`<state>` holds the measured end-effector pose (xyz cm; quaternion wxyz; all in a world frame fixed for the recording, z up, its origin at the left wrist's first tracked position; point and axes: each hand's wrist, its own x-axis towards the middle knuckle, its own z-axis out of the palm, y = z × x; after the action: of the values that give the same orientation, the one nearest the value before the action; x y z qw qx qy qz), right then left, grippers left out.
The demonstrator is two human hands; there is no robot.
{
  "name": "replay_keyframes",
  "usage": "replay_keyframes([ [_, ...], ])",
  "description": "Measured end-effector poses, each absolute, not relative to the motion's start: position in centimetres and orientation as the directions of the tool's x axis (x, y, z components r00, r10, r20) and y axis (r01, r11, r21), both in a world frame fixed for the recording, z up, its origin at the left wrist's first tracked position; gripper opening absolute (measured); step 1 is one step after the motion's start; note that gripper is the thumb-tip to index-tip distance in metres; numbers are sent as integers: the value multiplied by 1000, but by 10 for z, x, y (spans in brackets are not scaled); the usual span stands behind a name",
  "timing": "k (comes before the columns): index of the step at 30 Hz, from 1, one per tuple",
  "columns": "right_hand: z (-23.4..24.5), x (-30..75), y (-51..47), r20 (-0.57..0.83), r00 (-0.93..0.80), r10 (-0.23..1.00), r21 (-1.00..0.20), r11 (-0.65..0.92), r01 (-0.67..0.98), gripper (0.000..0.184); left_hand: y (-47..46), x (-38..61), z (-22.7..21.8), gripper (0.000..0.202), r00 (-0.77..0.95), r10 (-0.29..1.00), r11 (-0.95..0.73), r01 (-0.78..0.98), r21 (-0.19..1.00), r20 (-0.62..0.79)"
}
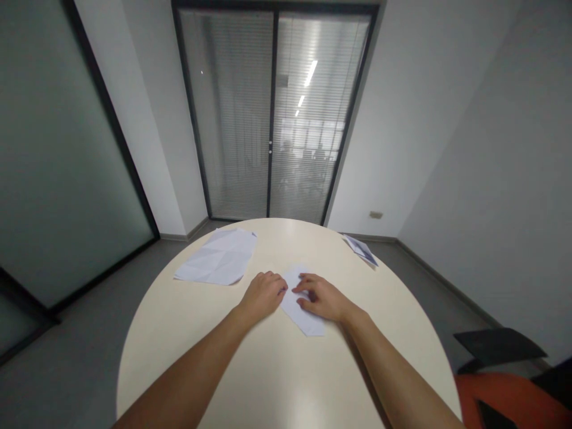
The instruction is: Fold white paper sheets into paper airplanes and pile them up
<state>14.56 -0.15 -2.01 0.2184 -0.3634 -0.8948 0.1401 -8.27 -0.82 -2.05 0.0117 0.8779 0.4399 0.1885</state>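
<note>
A folded sheet of white paper (308, 319) lies flat on the table between my hands, its long narrow shape pointing slightly toward me at the right. My left hand (266, 293) rests at the paper's left edge, fingers curled together and closed on that edge; the fingertips are partly hidden. From the right, my right hand (322, 296) reaches over the paper, with thumb and fingers apart and the fingertips at its surface.
A creased, unfolded white sheet (218, 256) lies at the table's far left. Near the far right edge sits a folded paper piece (361, 249). The round cream table (268, 381) fills the foreground. An orange and black chair (504, 393) stands at the lower right.
</note>
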Motion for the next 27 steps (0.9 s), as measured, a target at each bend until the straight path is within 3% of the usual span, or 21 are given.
replay_keyframes([
  [4, -25, 146, -2, 295, -642, 707, -428, 699, 573, 29, -11, -80, -21, 20, 555, 777, -612, 775, 155, 297],
  [11, -28, 147, -1, 304, -595, 744, -310, 668, 676, 38, -14, -80, -31, 39, 568, 752, -641, 750, 166, 335],
  [17, -26, 148, -1, 301, -565, 768, -228, 633, 739, 44, -7, -81, -32, 24, 552, 761, -627, 760, 168, 341],
  [24, -20, 151, -3, 260, -580, 772, -218, 632, 743, 54, -11, -82, -23, 23, 519, 792, -589, 788, 180, 322],
  [27, -20, 153, -3, 257, -586, 768, -230, 638, 735, 55, -15, -83, -18, 32, 534, 785, -603, 775, 187, 314],
])
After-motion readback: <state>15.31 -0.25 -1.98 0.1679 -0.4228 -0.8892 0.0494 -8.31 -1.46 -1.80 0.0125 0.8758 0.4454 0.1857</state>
